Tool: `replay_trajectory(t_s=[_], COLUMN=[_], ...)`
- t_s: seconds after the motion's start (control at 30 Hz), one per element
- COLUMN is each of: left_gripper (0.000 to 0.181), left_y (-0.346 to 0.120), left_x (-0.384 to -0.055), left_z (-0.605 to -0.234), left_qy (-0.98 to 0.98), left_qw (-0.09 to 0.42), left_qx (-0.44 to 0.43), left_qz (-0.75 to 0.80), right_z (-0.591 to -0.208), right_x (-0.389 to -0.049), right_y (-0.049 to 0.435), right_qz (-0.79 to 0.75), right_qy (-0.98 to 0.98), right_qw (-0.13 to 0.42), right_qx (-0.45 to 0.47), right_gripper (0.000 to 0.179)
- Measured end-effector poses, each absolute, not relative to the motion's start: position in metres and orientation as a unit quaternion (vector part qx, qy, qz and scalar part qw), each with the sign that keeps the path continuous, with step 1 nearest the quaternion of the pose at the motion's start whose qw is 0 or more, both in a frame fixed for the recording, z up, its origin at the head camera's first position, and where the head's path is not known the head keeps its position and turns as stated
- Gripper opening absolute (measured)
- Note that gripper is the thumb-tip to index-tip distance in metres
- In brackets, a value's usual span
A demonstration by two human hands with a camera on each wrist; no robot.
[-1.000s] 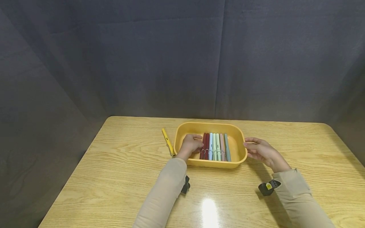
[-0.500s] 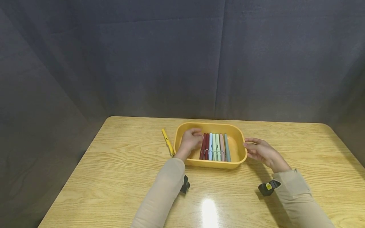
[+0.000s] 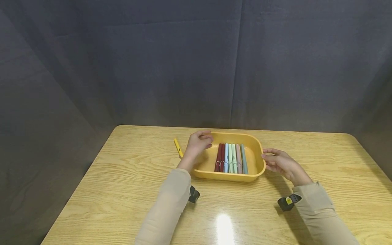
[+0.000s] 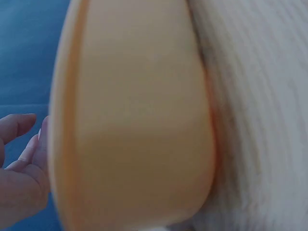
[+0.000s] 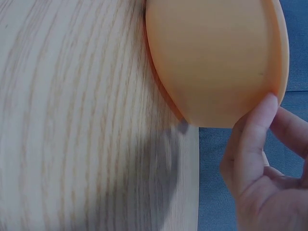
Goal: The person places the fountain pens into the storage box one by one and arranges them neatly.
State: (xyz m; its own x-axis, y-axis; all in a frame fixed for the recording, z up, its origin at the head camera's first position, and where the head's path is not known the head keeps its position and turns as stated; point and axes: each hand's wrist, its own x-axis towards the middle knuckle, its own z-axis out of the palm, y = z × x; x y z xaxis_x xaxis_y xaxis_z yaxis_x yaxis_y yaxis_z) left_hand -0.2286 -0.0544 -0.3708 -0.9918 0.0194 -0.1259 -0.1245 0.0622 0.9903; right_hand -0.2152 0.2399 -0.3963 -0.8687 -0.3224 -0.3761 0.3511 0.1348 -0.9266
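Observation:
A yellow tray [image 3: 255, 158] with rounded corners holds a row of pens with clips: two dark red pens [image 3: 218, 157], a light blue pen [image 3: 226, 157], two pale green pens [image 3: 234, 157], a pink pen [image 3: 238, 158] and a grey-green pen [image 3: 244, 159]. Over the tray's left end, my left hand [image 3: 196, 145] has loosely bent fingers and nothing in them. It hides the tray's left corner and part of a yellow pen [image 3: 177, 147] lying outside. My right hand [image 3: 283, 164] pinches the tray's right rim, thumb on the outer wall [image 5: 216, 62] in the right wrist view.
The tray stands on a wood-grain table [image 3: 131, 170] towards its far edge. Behind hangs a dark curtain [image 3: 171, 68]. A small black camera [image 3: 193, 194] sits on the left wrist, another camera [image 3: 285, 203] on the right.
My left hand has moved away from the dark red pens, leftward and towards the far side, up over the tray's left end. The right hand and the tray stay in place.

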Motion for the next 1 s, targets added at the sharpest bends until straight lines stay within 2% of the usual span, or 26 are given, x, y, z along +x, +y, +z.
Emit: replay_trajectory(t_s=[0.33,0.47,1.0], left_gripper=[0.039,0.039,0.041], left_y=[-0.084,-0.097,-0.133], left_x=[-0.228,-0.229,-0.227], left_z=[-0.357,-0.357,-0.38], left_qy=[0.702,0.702,0.73], left_qw=[0.01,-0.006,-0.014], left_qx=[-0.068,-0.089,-0.117], left_qz=[0.709,0.706,0.673], right_z=[-0.396,-0.396,-0.396], right_x=[-0.214,-0.215,-0.217], right_y=[0.241,0.24,0.24], right_qz=[-0.662,-0.664,-0.665], right_qy=[0.704,0.702,0.7], right_qw=[0.258,0.259,0.26], right_qx=[0.01,0.008,0.003], right_gripper=[0.031,0.035,0.045])
